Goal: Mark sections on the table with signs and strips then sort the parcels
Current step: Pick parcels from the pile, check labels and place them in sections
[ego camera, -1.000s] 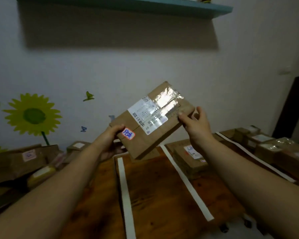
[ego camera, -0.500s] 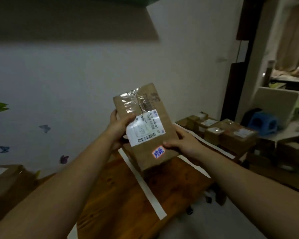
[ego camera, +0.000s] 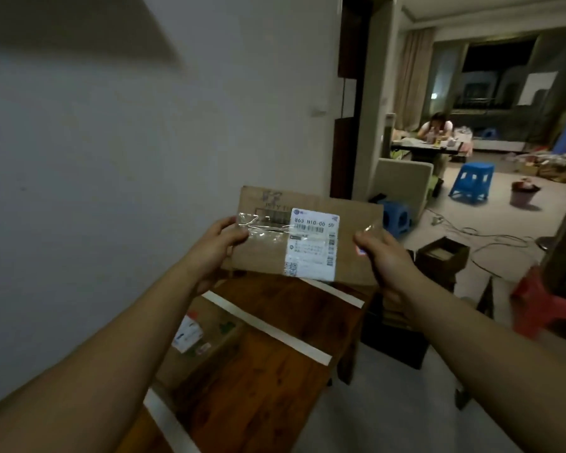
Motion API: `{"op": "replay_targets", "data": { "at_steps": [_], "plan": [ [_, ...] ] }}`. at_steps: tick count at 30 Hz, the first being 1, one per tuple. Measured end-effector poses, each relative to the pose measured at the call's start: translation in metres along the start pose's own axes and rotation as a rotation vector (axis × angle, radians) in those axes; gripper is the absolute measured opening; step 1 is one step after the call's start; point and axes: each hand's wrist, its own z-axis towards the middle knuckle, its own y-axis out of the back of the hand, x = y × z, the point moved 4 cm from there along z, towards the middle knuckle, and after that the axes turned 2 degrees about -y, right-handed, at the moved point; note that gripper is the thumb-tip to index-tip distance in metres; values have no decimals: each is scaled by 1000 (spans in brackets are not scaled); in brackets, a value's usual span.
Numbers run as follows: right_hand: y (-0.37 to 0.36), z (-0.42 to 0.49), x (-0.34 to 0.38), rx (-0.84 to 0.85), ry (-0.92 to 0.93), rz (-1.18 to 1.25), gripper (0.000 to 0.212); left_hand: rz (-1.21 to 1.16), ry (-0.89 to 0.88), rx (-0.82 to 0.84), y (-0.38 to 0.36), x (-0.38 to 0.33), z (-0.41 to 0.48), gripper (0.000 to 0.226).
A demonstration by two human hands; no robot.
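Parcel (ego camera: 350,223) was held label-up above the table (ego camera: 268,397), with the left hand (ego camera: 221,245) and right hand (ego camera: 384,256) each pinching a side edge in the fingers. Recommendation: read the label squarely, then set the parcel flat between the strips (ego camera: 268,326).

The parcel (ego camera: 262,256) is plain brown cardboard; its label (ego camera: 311,243) is white with black barcodes. At 6 o'clock the table (ego camera: 258,387) is red-brown with dark wood grain, crossed by white strips (ego camera: 268,328). A blue stool (ego camera: 471,181) shows at 2 o'clock, a red stool (ego camera: 543,305) at 4.
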Motion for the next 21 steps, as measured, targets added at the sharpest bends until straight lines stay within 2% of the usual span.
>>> {"op": "replay_targets", "data": {
  "at_steps": [2, 4, 8, 10, 13, 17, 21],
  "plan": [
    [23, 13, 7, -137, 48, -56, 59, 54, 4, 53, -28, 5, 15, 47],
    [44, 28, 14, -213, 112, -130, 55, 46, -8, 62, -53, 8, 34, 55],
    [81, 70, 26, -133, 115, -169, 49, 102, -48, 35, -99, 11, 72, 59],
    [105, 94, 33, -111, 74, -160, 55, 161, -39, 26, -125, 14, 90, 57],
    [147, 129, 49, -152, 99, -282, 63, 218, 32, 28, -170, 20, 123, 51],
    [192, 168, 55, -141, 90, -392, 58, 266, 144, 2, -228, 35, 160, 46],
    [213, 205, 48, -65, 57, -539, 64, 214, 217, -86, -263, 60, 182, 59]
  ]
}}
